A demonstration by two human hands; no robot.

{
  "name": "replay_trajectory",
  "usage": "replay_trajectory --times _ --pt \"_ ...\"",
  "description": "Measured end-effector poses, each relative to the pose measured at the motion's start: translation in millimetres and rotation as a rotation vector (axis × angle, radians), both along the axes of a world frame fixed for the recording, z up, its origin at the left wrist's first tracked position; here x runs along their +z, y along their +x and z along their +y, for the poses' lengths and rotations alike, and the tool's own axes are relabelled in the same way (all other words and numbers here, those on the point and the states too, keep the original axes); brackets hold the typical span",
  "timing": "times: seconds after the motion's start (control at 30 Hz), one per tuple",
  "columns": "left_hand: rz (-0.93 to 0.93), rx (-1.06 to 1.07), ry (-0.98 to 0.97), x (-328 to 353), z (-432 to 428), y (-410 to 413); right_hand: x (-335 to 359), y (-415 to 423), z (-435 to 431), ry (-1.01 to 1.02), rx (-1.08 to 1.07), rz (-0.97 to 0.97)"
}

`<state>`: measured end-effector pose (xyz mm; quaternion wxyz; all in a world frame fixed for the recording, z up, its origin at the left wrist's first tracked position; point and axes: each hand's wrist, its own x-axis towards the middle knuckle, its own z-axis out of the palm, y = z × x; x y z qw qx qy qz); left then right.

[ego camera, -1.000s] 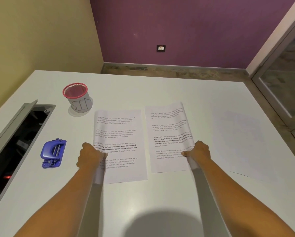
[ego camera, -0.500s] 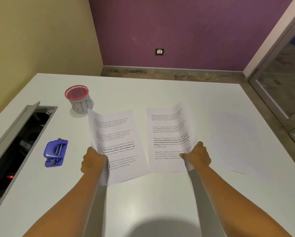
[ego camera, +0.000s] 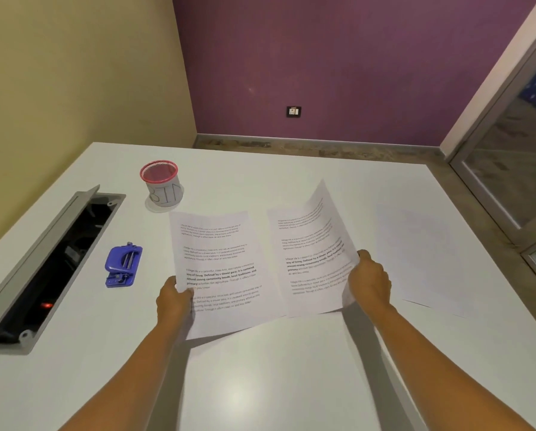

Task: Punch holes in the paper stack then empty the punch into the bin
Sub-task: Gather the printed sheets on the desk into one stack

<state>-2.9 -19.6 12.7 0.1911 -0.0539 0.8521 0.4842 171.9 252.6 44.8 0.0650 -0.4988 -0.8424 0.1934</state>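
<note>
Two printed sheets are held above the white table. My left hand [ego camera: 173,298] grips the left edge of the left printed sheet [ego camera: 220,262]. My right hand [ego camera: 369,283] grips the right edge of the right printed sheet [ego camera: 313,253], which tilts up on its right side. The sheets' inner edges overlap near the bottom. A blue hole punch [ego camera: 122,265] lies on the table left of my left hand. A small bin [ego camera: 162,185] with a red mesh rim and "BIN" written on it stands behind the left sheet.
A blank white sheet [ego camera: 422,256] lies flat on the table [ego camera: 260,384] to the right. An open grey cable box [ego camera: 45,269] is sunk into the table at the left. The table's far edge meets the floor below a purple wall.
Both sheets, flat on the table a second ago, have been lifted off it by their outer edges. The right sheet now tilts up more steeply.
</note>
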Motion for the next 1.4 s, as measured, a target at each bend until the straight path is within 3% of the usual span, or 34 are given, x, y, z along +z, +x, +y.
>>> replay_trajectory --times 0.17,0.3,0.63,0.83,1.1,1.4 --pt "-0.064 -0.009 0.108 8.3 -2.9 10.6 36.9 4.7 -5.6 0.028 0.071 0.145" --pt "-0.211 0.012 0.304 15.8 2.9 19.0 69.0 0.7 -19.8 0.047 0.130 0.297" --pt "-0.316 -0.069 0.384 23.8 15.9 41.9 87.6 3.7 -45.5 -0.380 -0.076 0.730" --pt "-0.407 -0.075 0.335 22.8 19.5 46.2 25.8 17.0 -55.6 -0.508 -0.207 0.566" --pt "-0.473 -0.052 0.302 31.2 27.8 48.5 -4.0 14.7 -62.5 -0.589 -0.111 0.419" --pt "-0.163 -0.219 0.080 28.1 33.5 52.6 -11.4 18.8 -47.3 -0.648 -0.067 0.382"
